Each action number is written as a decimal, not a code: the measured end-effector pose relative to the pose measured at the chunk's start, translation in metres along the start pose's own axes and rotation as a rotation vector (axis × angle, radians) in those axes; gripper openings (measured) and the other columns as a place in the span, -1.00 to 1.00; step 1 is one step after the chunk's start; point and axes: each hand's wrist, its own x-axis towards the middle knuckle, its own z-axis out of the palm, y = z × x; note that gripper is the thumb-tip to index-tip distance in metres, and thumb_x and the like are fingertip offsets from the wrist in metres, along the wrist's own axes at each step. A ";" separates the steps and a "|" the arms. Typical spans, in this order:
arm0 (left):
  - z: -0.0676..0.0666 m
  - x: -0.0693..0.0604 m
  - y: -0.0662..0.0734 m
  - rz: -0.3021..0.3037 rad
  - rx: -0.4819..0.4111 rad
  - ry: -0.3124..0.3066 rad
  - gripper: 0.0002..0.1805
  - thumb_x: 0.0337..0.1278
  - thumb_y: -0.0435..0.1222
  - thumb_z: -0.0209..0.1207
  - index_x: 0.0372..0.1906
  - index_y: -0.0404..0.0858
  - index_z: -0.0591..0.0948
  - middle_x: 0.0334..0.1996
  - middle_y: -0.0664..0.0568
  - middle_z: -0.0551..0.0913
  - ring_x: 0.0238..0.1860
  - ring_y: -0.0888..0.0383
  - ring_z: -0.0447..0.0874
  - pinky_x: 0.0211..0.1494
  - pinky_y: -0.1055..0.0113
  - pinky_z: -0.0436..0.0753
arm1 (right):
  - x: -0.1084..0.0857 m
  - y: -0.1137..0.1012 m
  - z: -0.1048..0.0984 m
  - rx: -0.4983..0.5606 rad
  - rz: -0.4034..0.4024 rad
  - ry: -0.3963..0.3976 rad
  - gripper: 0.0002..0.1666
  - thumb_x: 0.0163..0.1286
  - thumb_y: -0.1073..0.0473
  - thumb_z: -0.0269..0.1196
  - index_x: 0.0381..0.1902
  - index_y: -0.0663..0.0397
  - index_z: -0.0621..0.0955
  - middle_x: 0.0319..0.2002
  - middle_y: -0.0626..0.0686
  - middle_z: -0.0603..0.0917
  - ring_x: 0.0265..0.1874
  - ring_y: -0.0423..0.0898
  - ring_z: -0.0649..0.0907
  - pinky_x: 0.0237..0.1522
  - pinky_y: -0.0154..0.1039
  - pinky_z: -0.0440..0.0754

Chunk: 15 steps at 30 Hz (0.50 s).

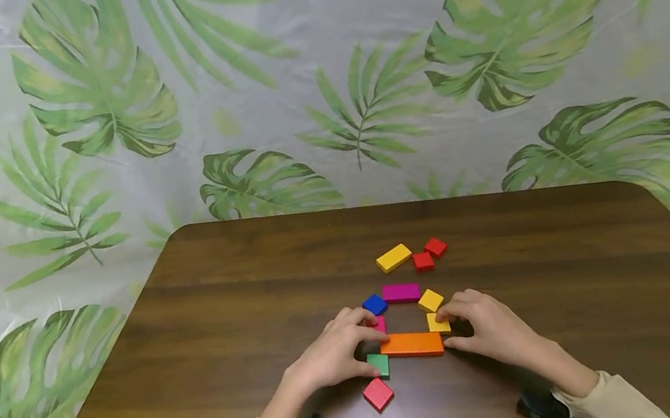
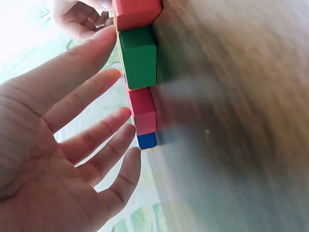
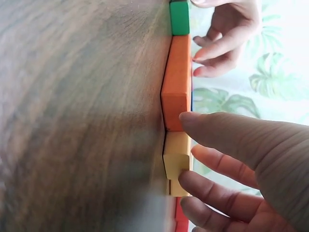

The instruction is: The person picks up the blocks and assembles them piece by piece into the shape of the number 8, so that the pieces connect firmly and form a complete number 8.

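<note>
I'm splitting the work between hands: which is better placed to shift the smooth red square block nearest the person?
Likely the left hand: it's at the smooth green square block, just beyond that red block. The right hand is farther, at the right end of the smooth orange bar.

One block [image 1: 411, 344] is orange, the backdrop [image 1: 243, 118] green-leaf patterned.

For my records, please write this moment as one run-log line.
left hand: beside green block | right hand: beside orange bar | beyond: purple block, yellow bar, two red blocks
</note>
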 end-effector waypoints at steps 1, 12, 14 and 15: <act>0.000 0.000 0.000 -0.002 0.004 -0.002 -0.53 -0.14 -0.07 0.40 0.01 0.01 0.65 0.09 0.09 0.48 0.06 0.18 0.32 0.12 0.26 0.39 | 0.000 0.000 0.000 0.003 -0.002 0.001 -0.68 -0.06 0.08 0.48 -0.30 -0.07 0.65 -0.40 -0.21 0.57 -0.37 -0.30 0.46 -0.32 -0.38 0.50; 0.001 0.001 0.000 -0.022 0.021 0.005 -0.56 -0.13 -0.08 0.40 -0.02 0.05 0.66 0.10 0.07 0.48 0.09 0.15 0.32 0.13 0.24 0.41 | 0.000 0.003 -0.005 0.070 -0.009 -0.048 -0.71 0.03 0.13 0.43 -0.24 -0.05 0.65 -0.34 -0.17 0.59 -0.35 -0.27 0.49 -0.29 -0.39 0.52; 0.001 0.000 0.001 -0.027 0.021 0.005 -0.56 -0.14 -0.08 0.40 -0.02 0.05 0.67 0.10 0.07 0.48 0.09 0.14 0.32 0.14 0.23 0.41 | 0.000 0.004 -0.008 0.101 -0.012 -0.075 -0.70 0.06 0.11 0.42 -0.21 -0.04 0.65 -0.32 -0.16 0.60 -0.34 -0.27 0.49 -0.29 -0.38 0.52; 0.001 -0.001 0.001 -0.029 0.020 0.006 -0.56 -0.13 -0.08 0.40 -0.02 0.05 0.67 0.10 0.07 0.48 0.09 0.14 0.32 0.14 0.23 0.40 | 0.000 0.004 -0.010 0.115 -0.014 -0.084 -0.69 0.06 0.11 0.41 -0.19 -0.04 0.65 -0.31 -0.16 0.61 -0.34 -0.27 0.49 -0.28 -0.38 0.52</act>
